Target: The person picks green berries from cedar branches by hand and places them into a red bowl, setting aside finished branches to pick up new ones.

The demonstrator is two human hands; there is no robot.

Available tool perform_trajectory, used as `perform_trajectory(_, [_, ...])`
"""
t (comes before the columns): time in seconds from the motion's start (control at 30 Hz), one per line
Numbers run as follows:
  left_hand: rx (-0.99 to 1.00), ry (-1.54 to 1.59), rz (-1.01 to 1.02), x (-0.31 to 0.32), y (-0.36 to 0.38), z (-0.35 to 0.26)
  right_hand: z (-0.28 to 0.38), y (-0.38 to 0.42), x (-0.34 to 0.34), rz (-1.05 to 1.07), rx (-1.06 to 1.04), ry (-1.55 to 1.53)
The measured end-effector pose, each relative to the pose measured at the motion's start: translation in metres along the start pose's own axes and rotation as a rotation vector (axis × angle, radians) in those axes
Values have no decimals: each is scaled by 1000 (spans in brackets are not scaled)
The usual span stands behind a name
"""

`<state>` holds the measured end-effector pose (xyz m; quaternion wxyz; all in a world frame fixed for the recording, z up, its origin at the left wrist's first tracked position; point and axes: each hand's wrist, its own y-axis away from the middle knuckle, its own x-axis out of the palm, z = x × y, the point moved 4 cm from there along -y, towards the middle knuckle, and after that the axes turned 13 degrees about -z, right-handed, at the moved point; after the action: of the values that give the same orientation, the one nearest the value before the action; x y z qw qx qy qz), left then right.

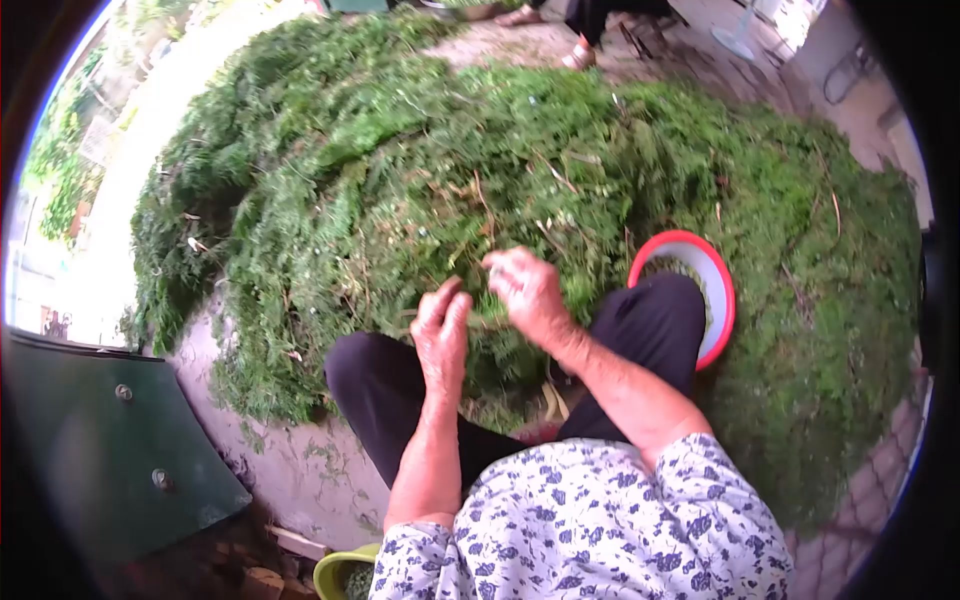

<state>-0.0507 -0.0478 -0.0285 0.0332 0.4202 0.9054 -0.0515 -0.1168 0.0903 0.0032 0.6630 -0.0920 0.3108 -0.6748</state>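
A large heap of green, feathery-leaved cut branches [400, 180] spreads in front of me and around my knees. My left hand [440, 328] is above the near part of the heap, its fingers closed in a pinch. Whatever lies between those fingers blends into the greenery. To its right and slightly higher, my right hand [528, 296] has its fingers curled together, and I cannot make out what they hold. The two hands are a short way apart. Beside my right knee a white basin with a red rim [729, 300] contains small greenish pieces.
A yellow-green bucket [328, 575] with small green bits stands at the lower left. Near it is a dark green metal panel [100, 440]. Another person's foot [578, 56] shows beyond the heap, close to a metal bowl [465, 10]. Paving [865, 500] borders the lower right.
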Motion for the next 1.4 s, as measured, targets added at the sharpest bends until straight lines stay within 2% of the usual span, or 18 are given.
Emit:
perform_trajectory(0.07, [-82,34,-35,-8,3,7,-27,-10,-36,-75,43,111])
perform_trajectory(0.1, [-123,88,-52,-11,5,16,-30,7,-44,-83,-81,201])
perform_trajectory(0.17, [-169,276,-198,-18,-20,7,-63,-25,-124,-222,90,538])
perform_trajectory(0.27, [-195,468,-229,-28,-32,14,-124,-20,-206,-246,77,859])
perform_trajectory(0.3, [-211,519,-228,-30,-33,11,-120,-20,-216,-267,147,948])
perform_trajectory(0.37, [-196,586,-224,-29,-33,-1,-109,-22,-220,-322,18,1031])
perform_trajectory(0.47, [-130,655,-245,-28,-28,-9,-107,-10,-179,-358,521,319])
perform_trajectory(0.53, [-71,658,-229,-25,-22,-14,-89,21,-108,-231,952,-434])
perform_trajectory(0.6, [45,581,-223,-18,-10,-21,-79,55,-42,21,1376,-702])
perform_trajectory(0.63, [87,574,-191,-11,1,-40,-66,62,-19,45,1413,-669])
perform_trajectory(0.73, [264,322,-63,1,33,-53,-57,51,14,-122,1396,-747])
perform_trajectory(0.87, [467,154,189,16,66,-60,-72,32,12,-235,1172,-879])
perform_trajectory(0.9, [437,97,330,17,69,-51,-70,23,9,-237,1086,-893])
perform_trajectory(1.03, [297,-204,402,16,71,-36,-72,4,-3,-252,1000,-908])
perform_trajectory(1.07, [159,-207,462,14,66,-35,-74,1,-5,-225,993,-870])
perform_trajectory(1.17, [-28,-177,313,1,43,-25,-65,3,-7,-203,930,-690])
perform_trajectory(1.23, [57,-58,159,3,19,-27,-54,7,-4,-184,898,-644])
perform_trajectory(1.4, [-90,94,206,21,-28,-38,-33,26,7,-95,746,-489])
